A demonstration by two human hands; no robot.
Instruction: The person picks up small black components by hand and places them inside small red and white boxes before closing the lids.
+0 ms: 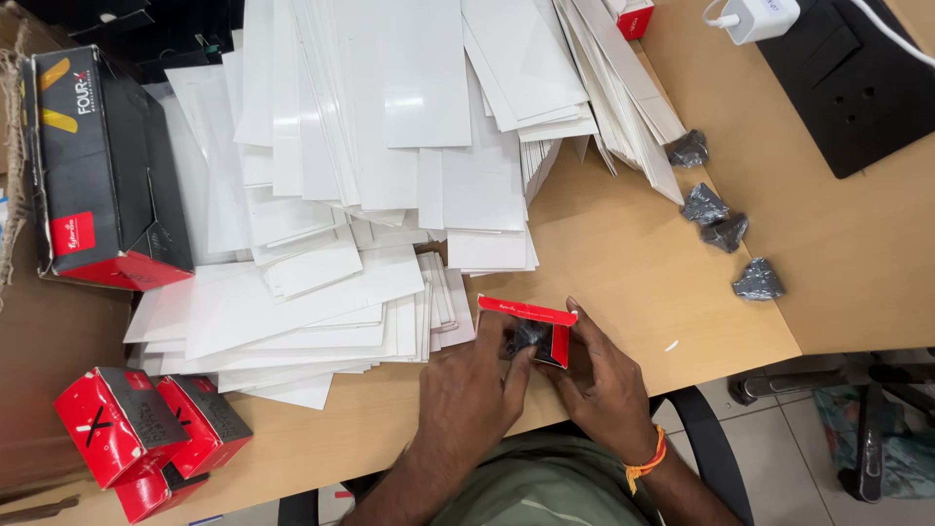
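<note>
Gripping a small red-and-black carton (531,331), both hands' fingers (514,362) apparently press a dark wrapped lump (527,337) inside; forcing could tear the flap.

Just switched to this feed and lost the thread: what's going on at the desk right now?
A person holds a small red and black carton at the near edge of the wooden desk with both hands. The left hand presses a dark wrapped lump into its open side; the right hand steadies it. Four similar lumps lie to the right, a heap of flat white card blanks behind, and finished red cartons at the left.
</note>
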